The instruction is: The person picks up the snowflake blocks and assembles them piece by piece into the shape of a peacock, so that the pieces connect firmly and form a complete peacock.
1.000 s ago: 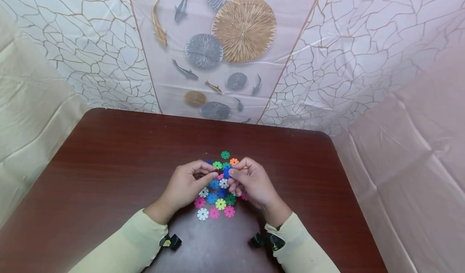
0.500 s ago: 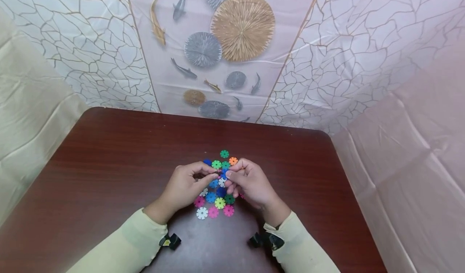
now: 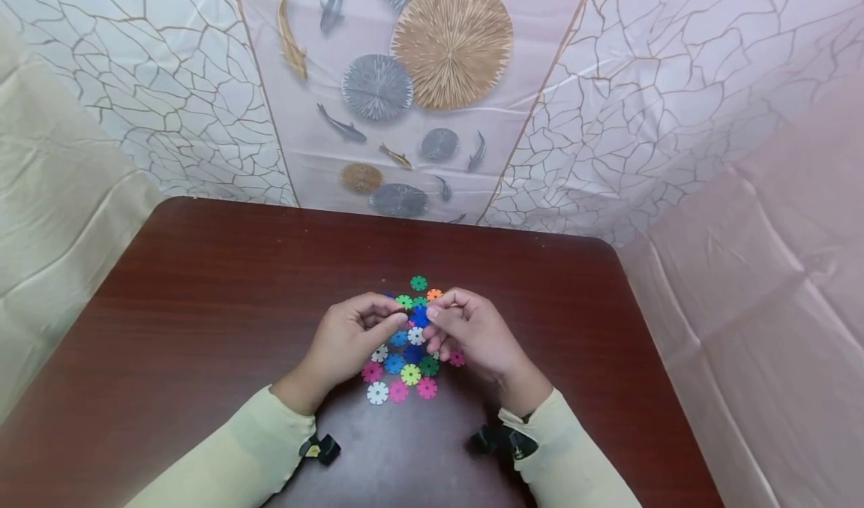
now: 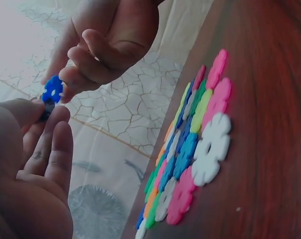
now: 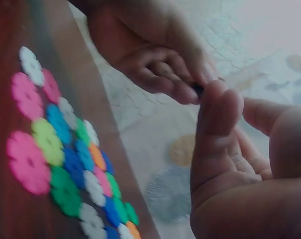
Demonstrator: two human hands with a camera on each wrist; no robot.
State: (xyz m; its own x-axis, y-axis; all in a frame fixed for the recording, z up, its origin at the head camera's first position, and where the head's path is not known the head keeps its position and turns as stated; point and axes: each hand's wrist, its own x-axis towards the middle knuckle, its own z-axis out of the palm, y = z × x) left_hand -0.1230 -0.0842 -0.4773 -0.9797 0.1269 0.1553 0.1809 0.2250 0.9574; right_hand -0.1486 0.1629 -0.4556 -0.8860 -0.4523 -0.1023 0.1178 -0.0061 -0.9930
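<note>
Above the tabletop, the two hands meet fingertip to fingertip. My right hand [image 3: 478, 337] pinches a blue notched plastic disc [image 4: 53, 89] between thumb and fingers. My left hand [image 3: 351, 337] pinches a small dark piece [image 4: 47, 111], mostly covered by its fingertips. In the left wrist view the blue disc stands on edge against the dark piece; whether their slots interlock cannot be made out. Fingers hide the blue disc in the right wrist view, where only a bit of the dark piece [image 5: 197, 89] shows.
Below the hands, several loose flower-shaped discs lie flat on the brown table [image 3: 223, 305], among them a white disc [image 3: 378, 393], a yellow disc [image 3: 410, 374], a pink disc [image 3: 427, 387] and a green disc [image 3: 418, 283]. Patterned cloth [image 3: 432, 155] hangs behind the table.
The blue disc in my right hand has shifted slightly left toward my left fingertips and turned a little. Both hands keep their pinch; the discs on the table have not moved.
</note>
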